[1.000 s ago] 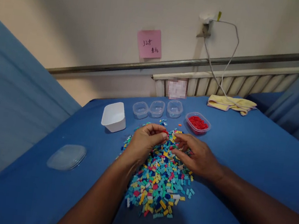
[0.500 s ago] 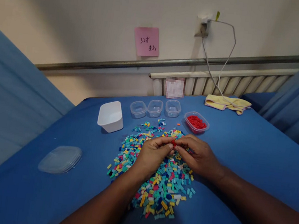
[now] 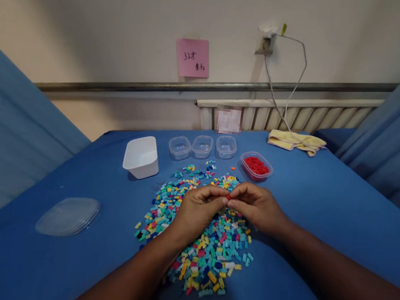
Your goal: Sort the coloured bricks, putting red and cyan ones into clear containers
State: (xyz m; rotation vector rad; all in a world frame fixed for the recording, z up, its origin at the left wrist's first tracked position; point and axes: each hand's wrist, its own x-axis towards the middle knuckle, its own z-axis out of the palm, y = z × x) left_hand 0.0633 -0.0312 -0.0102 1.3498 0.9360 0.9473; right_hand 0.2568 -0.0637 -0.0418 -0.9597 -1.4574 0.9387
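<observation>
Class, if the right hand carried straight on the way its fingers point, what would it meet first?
The right hand would first meet the small red piece at its fingertips, then apparently the left hand; exact depth is unclear.

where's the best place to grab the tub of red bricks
Probably grip the clear tub by its right rim, coming from the right: that lip juts outward, while the pile of loose bricks spreads to the left.

One head cam, sits above and behind the fingers [image 3: 216, 191], looks forward and down past them. Close enough that both forearms [image 3: 132, 271] run in from lower frame edges, wide enough to catch the wall [image 3: 128, 22] beyond the fingers.
</observation>
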